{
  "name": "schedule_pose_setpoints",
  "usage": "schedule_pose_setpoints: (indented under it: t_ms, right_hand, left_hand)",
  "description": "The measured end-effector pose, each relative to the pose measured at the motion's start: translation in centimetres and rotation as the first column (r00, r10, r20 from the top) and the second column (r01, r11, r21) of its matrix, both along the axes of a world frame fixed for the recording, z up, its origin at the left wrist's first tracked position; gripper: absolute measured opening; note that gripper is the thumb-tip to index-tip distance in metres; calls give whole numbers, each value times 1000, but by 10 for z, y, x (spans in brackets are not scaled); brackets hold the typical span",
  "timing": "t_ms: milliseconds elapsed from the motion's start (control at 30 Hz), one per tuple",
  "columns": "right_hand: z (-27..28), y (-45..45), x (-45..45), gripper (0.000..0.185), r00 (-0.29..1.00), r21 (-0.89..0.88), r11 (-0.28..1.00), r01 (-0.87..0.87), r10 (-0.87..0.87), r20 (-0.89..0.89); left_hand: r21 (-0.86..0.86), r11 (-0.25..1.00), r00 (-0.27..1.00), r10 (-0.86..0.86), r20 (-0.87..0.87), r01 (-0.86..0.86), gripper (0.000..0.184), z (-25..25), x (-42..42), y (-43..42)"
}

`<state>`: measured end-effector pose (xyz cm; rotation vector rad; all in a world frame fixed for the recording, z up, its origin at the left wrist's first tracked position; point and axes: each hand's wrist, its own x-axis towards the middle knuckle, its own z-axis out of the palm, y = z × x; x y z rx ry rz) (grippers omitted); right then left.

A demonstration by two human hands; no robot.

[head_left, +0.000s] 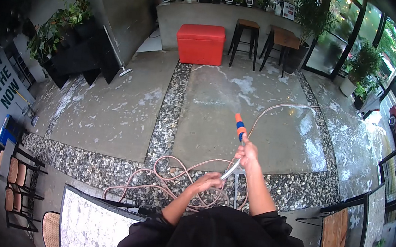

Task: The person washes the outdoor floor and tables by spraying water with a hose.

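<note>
My right hand (pixel 247 153) is wrapped around the hose just behind an orange and blue spray nozzle (pixel 240 126), which points forward over the floor. A fine spray leaves its tip. Lower and to the left, my left hand (pixel 207 182) has its fingers curled around the pale hose (pixel 231 169). More of the hose lies in loose loops on the pebbled strip in front of me, and one length runs off to the right. White foam patches (pixel 245 84) and wet areas cover parts of the concrete floor (pixel 206 134).
A red cooler box (pixel 200 46) and wooden-topped stools (pixel 284 37) stand before the counter (pixel 247 18). A long-handled floor tool (pixel 115 49) leans near the planter at left. Tables (pixel 93 226) flank me, with chairs (pixel 13 169) at far left. Potted plants (pixel 351 84) line the right.
</note>
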<state>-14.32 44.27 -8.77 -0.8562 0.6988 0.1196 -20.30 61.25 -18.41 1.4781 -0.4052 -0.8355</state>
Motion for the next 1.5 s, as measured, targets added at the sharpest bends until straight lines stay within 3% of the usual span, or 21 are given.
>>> schedule_pose_setpoints:
  t_ms: [33,100,133,200,233,400,467,600,633,700,900,1433,1500]
  right_hand:
    - [-2,10,-4,30,1000,12,1000,7,-7,-4]
    - [-5,27,-13,31,1000,-77,997,10,-9,16]
    - [-8,33,-17,31,999,-113,994,5,0,46]
    - [-15,41,-21,32,996,-163,987,-12,26,82]
    - [-16,44,-23,32,992,-209,977,-34,59,114]
    - [-23,46,-44,41,991,-198,977,-81,101,92]
    - [-17,47,-55,40,994,-122,988,-94,87,-66]
    - [-26,49,-69,40,991,-140,982,-124,115,-70]
    - [-36,50,-70,40,992,-133,984,-117,109,-67]
    - [-55,51,-70,39,990,-233,963,-136,142,7]
    - [-36,57,-81,38,992,-360,927,-103,121,28]
    - [-54,48,-90,41,995,-412,908,-72,97,38]
    - [-44,46,-94,42,995,-388,916,-104,99,-32]
  left_hand:
    - [-3,1000,1000,-4,3,4,26,17,6,-7]
    - [-177,962,957,163,-238,-208,41,47,12,-18]
    - [-180,963,959,158,-235,-202,41,54,12,-22]
    - [7,969,946,245,-211,-249,55,62,10,-28]
    - [3,975,968,223,-114,-224,62,60,5,-29]
    - [30,954,929,296,-220,-297,64,48,-23,-34]
    - [235,909,928,367,-63,-343,68,53,-36,-32]
    - [238,879,905,425,0,-413,64,27,-49,-33]
    - [357,854,923,375,83,-379,76,21,-49,-31]
    - [365,850,924,368,105,-380,76,29,-56,-28]
    - [415,829,927,327,185,-375,79,40,-64,-24]
    - [462,810,932,300,202,-361,79,29,-73,-30]
    - [476,799,930,297,217,-367,80,26,-73,-33]
